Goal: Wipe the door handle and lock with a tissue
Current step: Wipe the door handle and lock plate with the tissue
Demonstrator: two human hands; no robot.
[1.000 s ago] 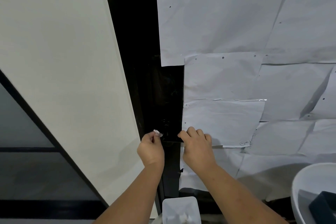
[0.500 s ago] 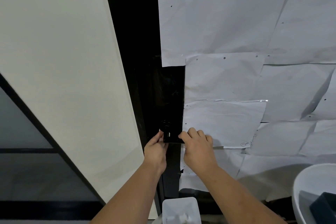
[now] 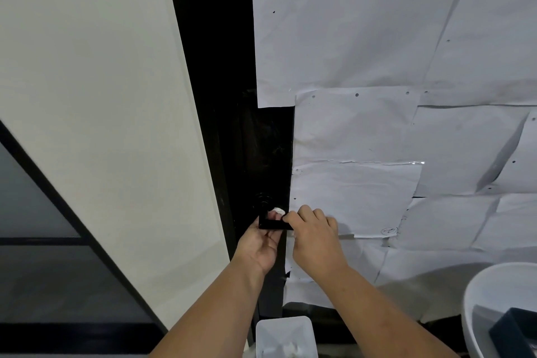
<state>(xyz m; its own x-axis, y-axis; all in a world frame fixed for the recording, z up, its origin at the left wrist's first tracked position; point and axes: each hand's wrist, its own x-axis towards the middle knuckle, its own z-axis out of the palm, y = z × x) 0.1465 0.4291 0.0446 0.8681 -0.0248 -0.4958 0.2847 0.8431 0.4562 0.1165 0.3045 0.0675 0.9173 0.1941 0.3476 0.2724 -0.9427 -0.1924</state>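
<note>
Tissue (image 3: 276,209) now shows above handle (image 3: 271,225) (left hand (image 3: 259,243) turned palm-up).

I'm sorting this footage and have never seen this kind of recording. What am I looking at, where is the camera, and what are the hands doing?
There is no robot: a person wears a camera on the head, looking forward and down at their own two bare hands. In front is a dark door whose panel is covered with taped white paper sheets. The left hand reaches up from under the black handle and presses a small white tissue behind it, next to the round lock. The right hand pinches the handle's free end. Below stands a white bin; a white basin sits lower right.
</note>
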